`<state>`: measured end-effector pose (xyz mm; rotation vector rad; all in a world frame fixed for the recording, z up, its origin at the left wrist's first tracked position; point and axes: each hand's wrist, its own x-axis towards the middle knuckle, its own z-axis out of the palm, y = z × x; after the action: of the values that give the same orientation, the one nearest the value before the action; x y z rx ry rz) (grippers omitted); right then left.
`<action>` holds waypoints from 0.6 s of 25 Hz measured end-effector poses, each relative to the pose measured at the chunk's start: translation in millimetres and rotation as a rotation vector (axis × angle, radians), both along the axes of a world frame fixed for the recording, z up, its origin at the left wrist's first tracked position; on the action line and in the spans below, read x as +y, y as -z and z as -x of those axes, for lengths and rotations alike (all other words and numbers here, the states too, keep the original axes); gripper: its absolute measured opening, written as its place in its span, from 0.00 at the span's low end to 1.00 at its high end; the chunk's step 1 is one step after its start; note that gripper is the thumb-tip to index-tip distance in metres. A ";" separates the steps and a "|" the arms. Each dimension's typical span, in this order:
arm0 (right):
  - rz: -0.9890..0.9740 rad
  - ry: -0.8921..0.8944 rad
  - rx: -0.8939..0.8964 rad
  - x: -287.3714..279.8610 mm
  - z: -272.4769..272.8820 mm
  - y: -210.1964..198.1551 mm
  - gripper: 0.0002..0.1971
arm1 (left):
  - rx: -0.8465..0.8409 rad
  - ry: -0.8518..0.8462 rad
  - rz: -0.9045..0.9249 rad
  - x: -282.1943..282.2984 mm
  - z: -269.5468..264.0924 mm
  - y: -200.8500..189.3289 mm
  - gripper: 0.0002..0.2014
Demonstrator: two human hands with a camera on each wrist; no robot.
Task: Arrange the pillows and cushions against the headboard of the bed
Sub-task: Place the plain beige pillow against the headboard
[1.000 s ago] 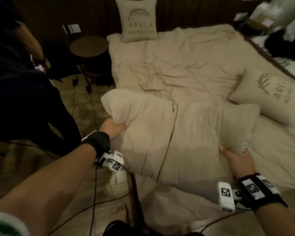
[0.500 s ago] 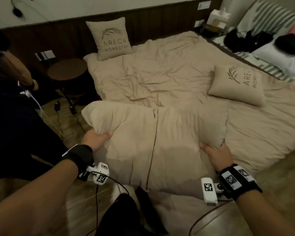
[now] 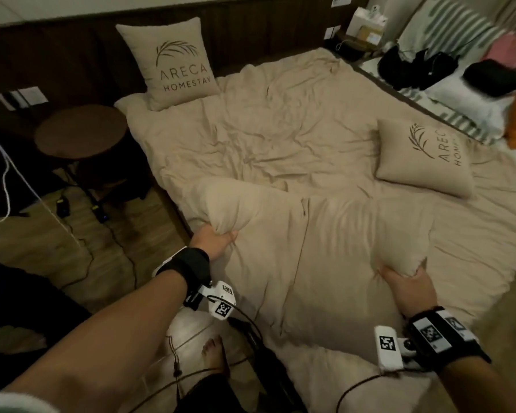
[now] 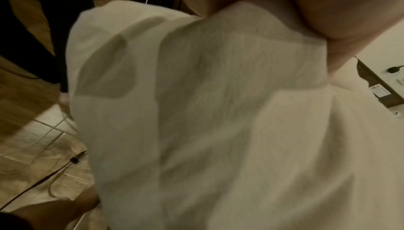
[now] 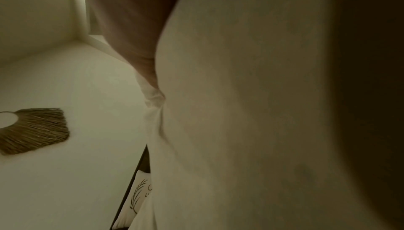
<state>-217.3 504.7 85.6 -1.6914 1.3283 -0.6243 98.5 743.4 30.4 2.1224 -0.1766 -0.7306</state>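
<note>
I hold a large plain beige pillow [image 3: 316, 251] over the near corner of the bed [image 3: 280, 138]. My left hand [image 3: 213, 241] grips its left edge and my right hand [image 3: 405, 281] grips its right edge. The pillow's fabric [image 4: 218, 113] fills the left wrist view, and the pillow [image 5: 251, 113] covers most of the right wrist view. A printed "Areca Homestay" cushion [image 3: 173, 62] stands upright against the dark headboard [image 3: 72, 55] at the bed's far left corner. A second printed cushion [image 3: 426, 156] lies flat on the right side of the bed.
A round dark side table [image 3: 81, 131] stands left of the bed, with cables on the floor [image 3: 72, 234] around it. Another person in dark clothes [image 3: 12, 293] is at the left. A second bed [image 3: 459, 84] with bags and pillows lies at the far right.
The view has swung right and closer to the bed. The pillow, still gripped at both edges, has moved forward over the bed's near corner.
</note>
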 end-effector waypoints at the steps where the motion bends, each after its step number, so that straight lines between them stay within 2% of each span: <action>1: 0.001 0.008 0.007 6.4 -16.6 -9.0 0.17 | -0.005 0.008 -0.007 -2.9 -19.1 -2.6 0.27; 4: -0.008 0.017 -0.036 15.1 -58.6 -26.8 0.18 | -0.017 0.055 -0.020 -15.4 -70.7 -14.8 0.28; 6: -0.021 0.008 -0.033 8.7 -78.6 -23.4 0.19 | -0.031 0.075 -0.044 -16.8 -92.0 -16.8 0.28; 10: -0.081 0.011 -0.065 -1.6 -120.2 -5.9 0.14 | -0.077 0.087 -0.068 -10.5 -127.6 -29.8 0.27; 15: -0.122 0.008 -0.028 -4.6 -189.9 18.7 0.24 | -0.113 0.068 -0.127 -14.6 -199.7 -13.9 0.27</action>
<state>-27.4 500.1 66.9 -1.5743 1.3272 -0.5581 298.2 728.8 44.3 2.2900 -0.2712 -0.6764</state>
